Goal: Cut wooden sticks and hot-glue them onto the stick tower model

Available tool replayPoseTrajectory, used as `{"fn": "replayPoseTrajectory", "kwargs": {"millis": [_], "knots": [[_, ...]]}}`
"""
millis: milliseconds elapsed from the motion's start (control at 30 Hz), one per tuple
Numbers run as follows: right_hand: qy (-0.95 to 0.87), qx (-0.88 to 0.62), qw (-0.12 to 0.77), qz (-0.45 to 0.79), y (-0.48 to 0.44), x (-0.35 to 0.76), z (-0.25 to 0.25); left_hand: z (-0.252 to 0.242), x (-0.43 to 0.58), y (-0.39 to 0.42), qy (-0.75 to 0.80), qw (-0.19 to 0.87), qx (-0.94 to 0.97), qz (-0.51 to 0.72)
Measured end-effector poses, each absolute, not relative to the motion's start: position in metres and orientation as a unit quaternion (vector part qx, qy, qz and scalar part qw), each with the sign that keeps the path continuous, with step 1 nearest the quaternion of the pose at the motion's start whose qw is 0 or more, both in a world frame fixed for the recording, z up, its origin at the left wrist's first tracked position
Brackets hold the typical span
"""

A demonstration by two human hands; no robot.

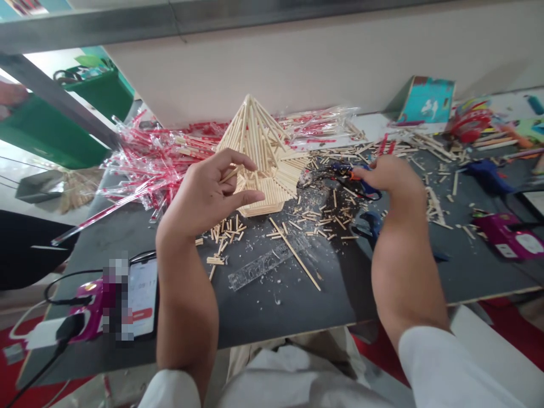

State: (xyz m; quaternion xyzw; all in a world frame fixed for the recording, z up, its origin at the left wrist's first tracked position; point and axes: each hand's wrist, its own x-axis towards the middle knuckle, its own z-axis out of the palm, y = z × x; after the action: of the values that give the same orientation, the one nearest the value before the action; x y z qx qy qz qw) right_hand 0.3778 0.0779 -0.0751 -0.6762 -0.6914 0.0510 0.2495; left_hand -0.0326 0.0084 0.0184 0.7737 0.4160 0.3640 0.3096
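A cone-shaped model of glued wooden sticks (260, 154) stands on the dark tabletop (106, 243), with a stepped stick base. My left hand (208, 194) is just in front of it, pinching a short wooden stick (230, 174) between its fingers and thumb. To the right, my right hand (391, 178) rests over a blue-and-orange handled tool (360, 181), and its fingertips are hidden. Blue-handled scissors (369, 228) lie below that hand. Cut sticks (223, 237) and wood shavings cover the board between my hands.
A long stick (294, 254) lies across a clear ruler (266, 263). Red-and-clear wrappers (157, 161) heap up behind the model. A phone (143, 294) and pink glue gun (91, 309) sit near the front left edge. Other glue guns (508, 235) lie right.
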Motion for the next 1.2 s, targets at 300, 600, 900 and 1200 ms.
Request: {"fn": "replayPoseTrajectory", "kwargs": {"millis": [300, 600, 900, 1200], "knots": [[-0.710, -0.414, 0.452, 0.347, 0.002, 0.227, 0.015, 0.011, -0.016, 0.010, 0.363, 0.368, 0.768, 0.377], [-0.625, -0.360, 0.449, 0.528, 0.000, 0.197, 0.000, 0.008, -0.012, 0.010, 0.374, 0.364, 0.756, 0.396], [-0.648, -0.358, 0.478, 0.472, -0.004, 0.192, 0.003, 0.011, -0.010, 0.013, 0.409, 0.357, 0.729, 0.417], [-0.692, -0.349, 0.474, 0.417, -0.009, 0.189, 0.002, 0.012, -0.011, 0.013, 0.405, 0.371, 0.722, 0.420]]}}
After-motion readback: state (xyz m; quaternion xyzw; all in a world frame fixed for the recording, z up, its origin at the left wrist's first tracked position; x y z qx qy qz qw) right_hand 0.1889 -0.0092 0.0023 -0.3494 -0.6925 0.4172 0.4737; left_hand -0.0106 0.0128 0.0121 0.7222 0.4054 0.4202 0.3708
